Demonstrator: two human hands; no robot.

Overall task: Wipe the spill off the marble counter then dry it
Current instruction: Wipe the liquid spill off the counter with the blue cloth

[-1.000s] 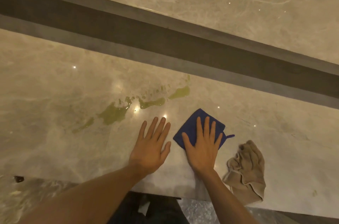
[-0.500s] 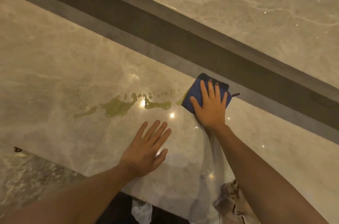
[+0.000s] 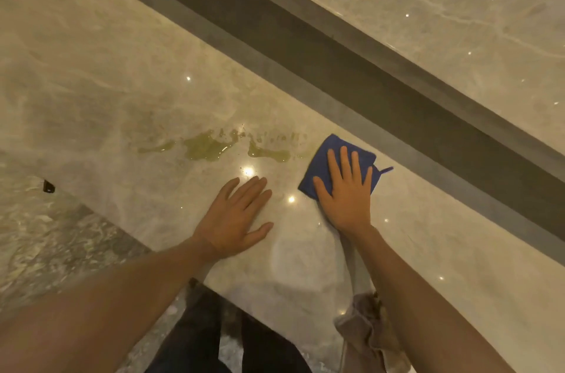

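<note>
Centre frame: right hand point(image 3: 345, 195) flat, pressing blue cloth point(image 3: 324, 164) beside yellowish spill point(image 3: 208, 148); left hand point(image 3: 235, 216) flat on marble counter point(image 3: 91, 91). Wiping underway; next, sweep leftward.

2 bare forearms, no sleeves in view down to the frame's lower edge. No rings, watch or bands on the left hand point(image 3: 234, 219) or the right hand point(image 3: 345, 192). Short, unpainted nails. Dark trousers point(image 3: 195, 339) below the surface's near edge.
</note>
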